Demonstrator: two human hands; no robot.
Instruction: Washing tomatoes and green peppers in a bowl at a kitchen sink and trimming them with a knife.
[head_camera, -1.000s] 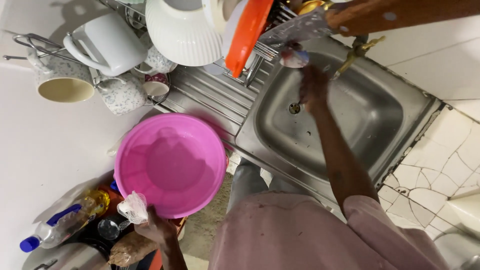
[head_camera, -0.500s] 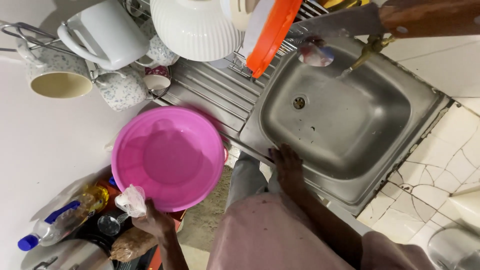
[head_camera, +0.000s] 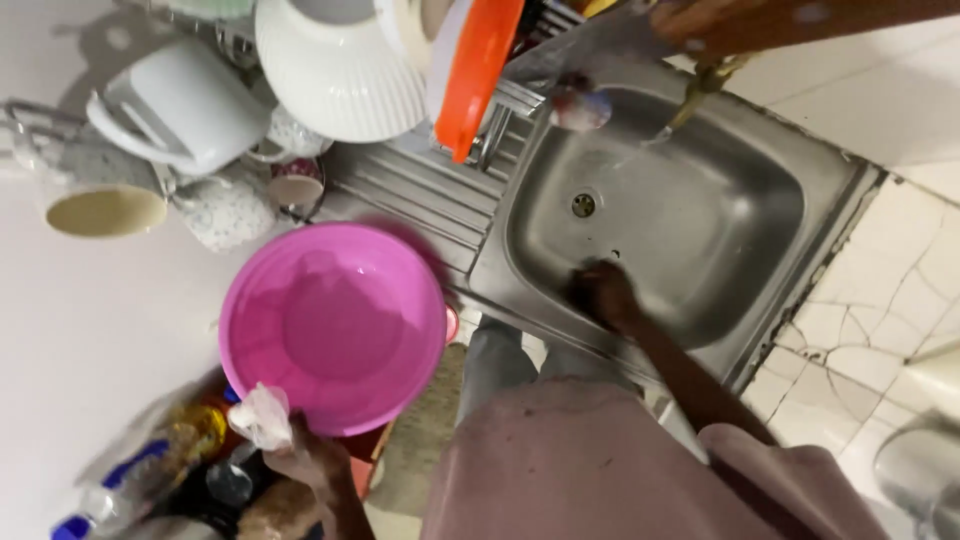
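Head view, looking straight down. Nearest: pink garment (head_camera: 590, 470) fills the lower frame. Left hand (head_camera: 305, 462) low at left, fingers closed on the near rim of the pink basin (head_camera: 335, 325), with a crumpled clear plastic scrap (head_camera: 262, 415) pinched against that rim. Basin sits upright, inside bare, overlapping the ribbed drainboard (head_camera: 420, 195) and the counter edge. Beside the left hand, blurred bottles (head_camera: 150, 460), one with a blue cap; details not readable. Right hand (head_camera: 603, 295) reaches into the steel sink (head_camera: 740, 230), resting at the near inner wall; blurred and dark, so whether the fingers are spread or curled cannot be told, and nothing is seen held. Drain hole (head_camera: 583, 205) lies just beyond it. Farther: tap (head_camera: 700, 95) with water running into the sink. Far left, drying rack with white ribbed bowl (head_camera: 335, 70), white jug (head_camera: 175, 110), cups, orange plate (head_camera: 478, 70) standing on edge.
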